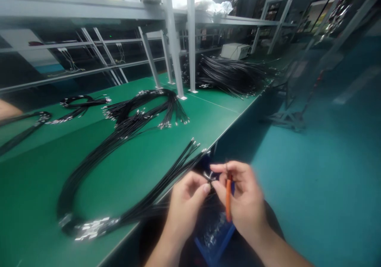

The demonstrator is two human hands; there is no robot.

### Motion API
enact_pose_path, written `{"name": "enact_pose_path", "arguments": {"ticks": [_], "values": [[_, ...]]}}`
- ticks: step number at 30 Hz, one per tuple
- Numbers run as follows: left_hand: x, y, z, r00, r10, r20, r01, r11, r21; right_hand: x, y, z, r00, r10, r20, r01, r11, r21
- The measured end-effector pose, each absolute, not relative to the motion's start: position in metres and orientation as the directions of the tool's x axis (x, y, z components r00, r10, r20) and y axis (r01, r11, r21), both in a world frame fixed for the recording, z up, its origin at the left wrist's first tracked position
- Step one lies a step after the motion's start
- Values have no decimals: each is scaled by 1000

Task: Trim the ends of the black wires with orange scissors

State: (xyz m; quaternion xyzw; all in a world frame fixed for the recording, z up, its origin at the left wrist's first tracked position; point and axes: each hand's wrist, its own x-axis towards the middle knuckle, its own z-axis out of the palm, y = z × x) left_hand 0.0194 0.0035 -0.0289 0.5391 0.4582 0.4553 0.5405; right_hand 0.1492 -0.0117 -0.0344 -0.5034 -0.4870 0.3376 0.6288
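The left hand point(189, 193) pinches a small dark cable end point(209, 183) between thumb and forefinger, just beyond the edge of the desk point(143, 156) nearest the person. The right hand point(245, 193) meets it there, thumb close to the same cable end, and carries an orange-handled tool point(228, 199) upright in its curled fingers; the tool's tip is too blurred to make out. Below both hands, off the desk, a blue bin point(226, 241) contains small shiny pieces. A long bundle of black cables point(73, 183) curves over the desk in a wide bend, wrapped with pale labels or ties near the close edge, and some of its loose ends fan out along that edge. Farther back lie a looped bundle point(171, 94) with splayed tips and, to its left, a smaller coil point(76, 100). A large cable pile point(232, 74) sits beyond the metal posts point(175, 45), toward the far end. Another person's arm point(8, 109) shows at the desk's left side.
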Motion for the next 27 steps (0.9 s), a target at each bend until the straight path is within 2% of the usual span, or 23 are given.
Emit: {"name": "enact_pose_path", "arguments": {"ticks": [4, 8, 10, 13, 16, 18, 21, 23, 24, 25, 27], "values": [[20, 2, -27, 170, 985, -8, 10, 7, 1000, 145, -10, -40, 248, 914, 321, 189, 280, -941], [19, 1, -28, 157, 988, -3, 41, -3, 999, 144, -12, -44, 279, 847, 453, 323, 361, -875], [19, 1, -30, 159, 987, 4, 37, -10, 999, 146, -12, -46, 255, 787, 562, 425, 431, -796], [18, -1, -32, 165, 986, 12, 74, -25, 997, 148, -7, -49, 155, 641, 752, 536, 585, -609], [18, -4, -33, 133, 986, 98, 244, -128, 961, 149, 0, -52, 61, 527, 848, 547, 693, -469], [18, -4, -33, 94, 948, 303, 438, -312, 843, 148, 2, -51, 38, 504, 863, 545, 713, -441], [18, 0, -36, 148, 746, 649, 707, -539, 458, 148, 3, -47, 44, 477, 878, 564, 713, -416], [16, 5, -36, 212, 638, 741, 770, -576, 275, 148, 2, -45, 42, 463, 886, 570, 717, -401], [14, 7, -35, 213, 623, 753, 779, -574, 254, 149, 2, -44, 37, 461, 887, 565, 722, -399], [13, 9, -33, 192, 642, 742, 777, -561, 285, 150, 2, -44, 34, 461, 887, 559, 726, -400], [9, 11, -28, 122, 765, 632, 723, -506, 472, 151, 3, -43, 32, 466, 884, 547, 732, -406]]}}
